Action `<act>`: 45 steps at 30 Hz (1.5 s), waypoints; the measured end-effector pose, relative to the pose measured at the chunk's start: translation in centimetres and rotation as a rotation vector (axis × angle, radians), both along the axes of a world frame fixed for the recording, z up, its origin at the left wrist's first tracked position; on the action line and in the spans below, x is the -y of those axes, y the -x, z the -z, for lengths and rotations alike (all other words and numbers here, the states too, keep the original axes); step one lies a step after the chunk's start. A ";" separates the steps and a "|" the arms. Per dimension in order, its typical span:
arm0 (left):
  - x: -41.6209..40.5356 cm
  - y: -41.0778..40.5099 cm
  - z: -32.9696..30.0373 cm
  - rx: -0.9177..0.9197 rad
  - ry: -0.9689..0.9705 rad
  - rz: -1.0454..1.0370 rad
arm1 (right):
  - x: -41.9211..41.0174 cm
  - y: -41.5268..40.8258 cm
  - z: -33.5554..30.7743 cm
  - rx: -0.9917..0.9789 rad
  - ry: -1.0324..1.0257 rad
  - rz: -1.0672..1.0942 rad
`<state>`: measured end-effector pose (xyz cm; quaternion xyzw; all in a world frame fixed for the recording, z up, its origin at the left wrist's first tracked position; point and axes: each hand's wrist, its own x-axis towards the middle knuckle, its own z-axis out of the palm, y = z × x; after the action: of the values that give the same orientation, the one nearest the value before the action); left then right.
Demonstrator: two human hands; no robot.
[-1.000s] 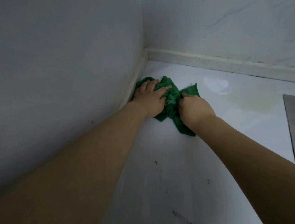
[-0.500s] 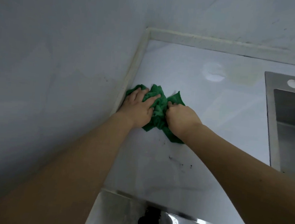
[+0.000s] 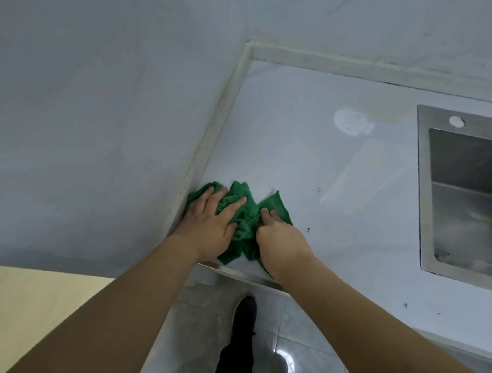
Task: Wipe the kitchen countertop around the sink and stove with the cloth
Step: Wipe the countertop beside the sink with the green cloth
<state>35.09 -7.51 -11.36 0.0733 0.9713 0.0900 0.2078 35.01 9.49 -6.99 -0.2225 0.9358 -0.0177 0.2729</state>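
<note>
Lying bunched near the front edge of the tabletop (image 3: pixel 299 161), beside the left wall (image 3: pixel 97 115), the green cloth (image 3: pixel 246 226) is pressed under the flat left hand (image 3: pixel 206 227) and gripped by the curled right hand (image 3: pixel 281 240); a steel sink (image 3: pixel 419 176) sits well to the right.

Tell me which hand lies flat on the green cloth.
The left hand, beside the wall: its fingers lie straight and spread on the cloth. The right hand curls its fingers into the cloth instead.

1 head view, wide-angle, steeply downward, close above countertop (image 3: pixel 299 161) front edge, sink (image 3: pixel 424 200) at right
</note>
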 end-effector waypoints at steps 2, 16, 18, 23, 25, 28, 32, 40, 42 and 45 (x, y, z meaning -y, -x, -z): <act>0.1 0.6 -0.1 0.020 -0.001 0.015 | -0.1 0.5 0.5 0.002 0.053 0.041; -0.4 7.7 0.1 0.023 -0.025 0.048 | 1.8 7.1 3.0 -0.089 0.143 0.310; -0.3 7.7 -0.1 0.033 -0.014 0.055 | 2.1 6.0 3.5 -0.111 0.124 0.338; 0.5 2.9 -0.5 0.081 0.028 0.130 | 2.2 -0.1 3.3 -0.091 0.109 0.343; 1.1 0.0 -0.8 0.137 0.014 0.134 | 2.2 -3.1 3.4 -0.057 0.103 0.337; 2.1 -3.0 -1.2 0.238 -0.022 0.114 | 2.5 -6.4 3.4 -0.036 0.100 0.329; 2.5 -3.7 -1.4 0.226 0.060 0.200 | 1.9 -7.7 2.4 -0.002 0.124 0.338; -1.8 2.8 -1.4 0.176 0.039 0.109 | -0.3 -3.2 2.3 -0.092 0.085 0.510; -2.1 -0.3 -1.4 0.177 0.047 0.119 | -0.2 -5.5 2.2 -0.082 0.094 0.522; -1.9 -3.3 -1.6 0.218 0.093 0.157 | -1.4 -8.7 1.5 -0.070 0.100 0.484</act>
<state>38.36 -5.56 -9.79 0.1294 0.9373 0.0359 0.3215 43.70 10.88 -8.52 -0.0054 0.9686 -0.1214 0.2169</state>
